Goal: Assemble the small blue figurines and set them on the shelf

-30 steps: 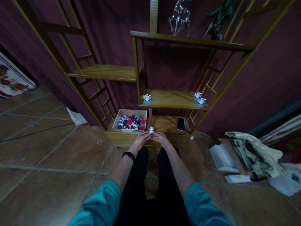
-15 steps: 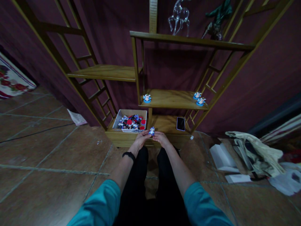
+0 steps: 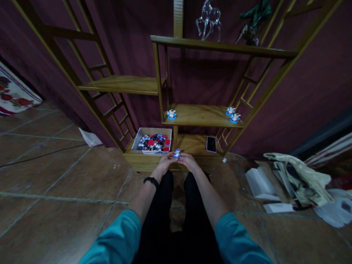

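Observation:
My left hand [image 3: 165,161] and my right hand [image 3: 187,160] meet in front of the lowest board of a wooden shelf unit [image 3: 192,146]. Both pinch one small blue and white figurine [image 3: 177,153] between their fingertips. Just behind my left hand stands a white box [image 3: 152,143] filled with several small figurines and red pieces. A single figurine on a blue base [image 3: 171,115] sits on the middle shelf's left end, and two more figurines [image 3: 232,114] sit at its right end.
A phone [image 3: 211,144] lies on the lowest board to the right. A glass deer [image 3: 208,18] and a dark green figure [image 3: 253,22] stand on the top shelf. White boxes and crumpled paper [image 3: 291,183] lie on the tiled floor at right.
The figurine between my fingers has tilted slightly and my hands have shifted a little; otherwise nothing has moved.

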`<control>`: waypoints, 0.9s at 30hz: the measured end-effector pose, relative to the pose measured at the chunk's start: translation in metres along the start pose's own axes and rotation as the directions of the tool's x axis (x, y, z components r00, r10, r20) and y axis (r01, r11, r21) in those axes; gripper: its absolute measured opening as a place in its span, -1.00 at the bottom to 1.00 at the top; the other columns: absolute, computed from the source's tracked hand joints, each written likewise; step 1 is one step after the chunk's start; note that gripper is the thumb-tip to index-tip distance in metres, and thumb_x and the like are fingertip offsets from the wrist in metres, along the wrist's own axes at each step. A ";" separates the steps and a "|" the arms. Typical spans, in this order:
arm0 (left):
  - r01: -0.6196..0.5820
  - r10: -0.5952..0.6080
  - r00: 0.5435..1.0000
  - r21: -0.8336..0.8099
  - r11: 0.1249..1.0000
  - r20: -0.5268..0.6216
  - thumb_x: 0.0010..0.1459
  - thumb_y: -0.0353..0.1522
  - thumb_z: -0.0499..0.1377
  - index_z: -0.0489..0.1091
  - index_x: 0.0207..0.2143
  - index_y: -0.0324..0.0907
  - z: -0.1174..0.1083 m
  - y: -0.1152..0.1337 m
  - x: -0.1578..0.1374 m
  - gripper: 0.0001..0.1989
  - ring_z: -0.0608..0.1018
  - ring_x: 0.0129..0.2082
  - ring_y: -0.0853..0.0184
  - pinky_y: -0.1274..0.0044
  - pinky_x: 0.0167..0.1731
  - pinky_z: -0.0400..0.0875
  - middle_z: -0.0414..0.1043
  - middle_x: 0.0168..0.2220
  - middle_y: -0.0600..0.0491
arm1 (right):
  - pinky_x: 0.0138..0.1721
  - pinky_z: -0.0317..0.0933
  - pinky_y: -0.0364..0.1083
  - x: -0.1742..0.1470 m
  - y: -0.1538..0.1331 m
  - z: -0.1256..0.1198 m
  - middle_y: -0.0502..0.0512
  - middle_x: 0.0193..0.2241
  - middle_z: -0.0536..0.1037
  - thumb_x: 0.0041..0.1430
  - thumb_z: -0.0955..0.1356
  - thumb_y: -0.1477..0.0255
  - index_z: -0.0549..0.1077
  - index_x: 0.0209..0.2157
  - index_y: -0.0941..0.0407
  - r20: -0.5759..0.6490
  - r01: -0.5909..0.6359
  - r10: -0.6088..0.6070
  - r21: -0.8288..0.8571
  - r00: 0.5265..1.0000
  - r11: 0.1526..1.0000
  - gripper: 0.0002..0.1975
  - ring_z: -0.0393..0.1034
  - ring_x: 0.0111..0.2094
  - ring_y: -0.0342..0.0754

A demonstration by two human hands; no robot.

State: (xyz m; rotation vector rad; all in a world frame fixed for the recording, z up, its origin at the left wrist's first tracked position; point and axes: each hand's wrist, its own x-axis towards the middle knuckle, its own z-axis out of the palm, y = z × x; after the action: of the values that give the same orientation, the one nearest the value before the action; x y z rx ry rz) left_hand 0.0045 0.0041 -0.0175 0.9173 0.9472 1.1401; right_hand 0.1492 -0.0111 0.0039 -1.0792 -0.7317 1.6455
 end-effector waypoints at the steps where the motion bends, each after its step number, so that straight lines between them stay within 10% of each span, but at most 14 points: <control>1: 0.001 -0.001 1.000 0.008 1.000 0.003 -0.38 -0.49 0.41 0.45 -0.24 -0.26 0.001 0.001 -0.001 -0.49 0.48 -0.41 0.40 0.46 -0.21 0.33 0.48 -0.39 0.05 | -0.19 0.34 -0.06 0.000 0.000 0.000 0.06 -0.47 0.57 -0.15 0.40 0.61 0.48 -0.40 0.17 -0.008 0.000 0.000 0.000 1.000 1.000 -0.82 0.46 -0.43 -0.13; 27: 0.064 -0.063 0.997 -0.025 0.998 0.038 -0.39 -0.46 0.42 0.49 -0.27 -0.31 0.002 0.004 -0.001 -0.51 0.53 -0.29 0.28 0.40 -0.10 0.30 0.54 -0.35 -0.07 | -0.22 0.37 -0.06 0.005 0.003 -0.002 0.00 -0.49 0.55 -0.17 0.39 0.66 0.43 -0.41 0.15 -0.127 0.010 -0.007 0.025 0.992 1.000 -0.78 0.45 -0.46 -0.15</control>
State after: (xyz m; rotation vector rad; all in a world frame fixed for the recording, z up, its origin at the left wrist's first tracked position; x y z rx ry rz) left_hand 0.0053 0.0035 -0.0131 0.8787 0.9225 1.0758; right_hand 0.1495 -0.0071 -0.0011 -1.1496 -0.6294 1.5595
